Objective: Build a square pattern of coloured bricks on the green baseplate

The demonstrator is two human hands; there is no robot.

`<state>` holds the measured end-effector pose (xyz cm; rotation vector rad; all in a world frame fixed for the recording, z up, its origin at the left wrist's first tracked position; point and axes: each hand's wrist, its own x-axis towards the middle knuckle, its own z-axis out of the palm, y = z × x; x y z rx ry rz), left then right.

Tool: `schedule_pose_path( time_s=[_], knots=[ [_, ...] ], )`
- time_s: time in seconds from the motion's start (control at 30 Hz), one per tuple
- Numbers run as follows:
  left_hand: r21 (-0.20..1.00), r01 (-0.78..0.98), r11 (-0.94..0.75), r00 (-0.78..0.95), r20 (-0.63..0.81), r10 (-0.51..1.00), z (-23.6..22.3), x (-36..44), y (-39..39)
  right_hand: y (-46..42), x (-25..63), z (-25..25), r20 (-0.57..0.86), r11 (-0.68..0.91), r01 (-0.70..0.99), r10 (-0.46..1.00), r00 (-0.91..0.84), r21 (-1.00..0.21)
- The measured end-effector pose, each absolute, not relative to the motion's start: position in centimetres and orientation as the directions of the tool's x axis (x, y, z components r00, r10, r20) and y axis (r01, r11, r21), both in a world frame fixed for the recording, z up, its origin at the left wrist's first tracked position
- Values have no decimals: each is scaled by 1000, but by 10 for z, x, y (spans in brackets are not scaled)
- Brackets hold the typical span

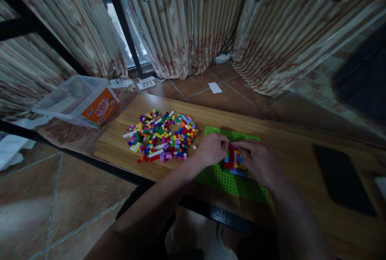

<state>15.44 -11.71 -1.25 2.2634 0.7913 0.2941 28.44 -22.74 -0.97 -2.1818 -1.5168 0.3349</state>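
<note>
A green studded baseplate [224,181] lies on the wooden table, bearing a low structure of red, blue and yellow toy bricks [233,161]. My left hand [212,148] is at the structure's left upper edge, fingers curled and pressed together; whatever they pinch is hidden. Over the right upper part of the structure, my right hand [256,159] has its fingers bent down toward the bricks, close to the left fingertips. A small red-pink bit shows between the two hands, and I cannot tell which hand holds it.
Many loose coloured bricks [157,135] are spread on the table [120,121] to the left. A clear plastic box [75,99] with an orange label stands beyond the table's left end. A dark flat rectangle [342,179] lies at the right. Curtains [187,22] hang behind.
</note>
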Motion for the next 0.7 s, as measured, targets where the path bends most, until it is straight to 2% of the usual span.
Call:
schedule_pose_path(
  time_s=[0.13,0.27,0.5,0.7],
  knots=[
    [734,426,-529,777,1,629,-16,152,-117,-231,290,-14,51,-272,751,925,376,-602],
    [771,421,-478,758,-10,652,-15,147,-111,-240,302,-11,40,-414,707,848,528,-573],
    [813,366,-453,696,85,713,-13,130,-88,-248,325,-6,103,-506,661,746,658,-554],
    [820,345,-457,625,163,764,-15,112,-65,-248,324,-8,45,-405,567,785,618,-717]
  ],
)
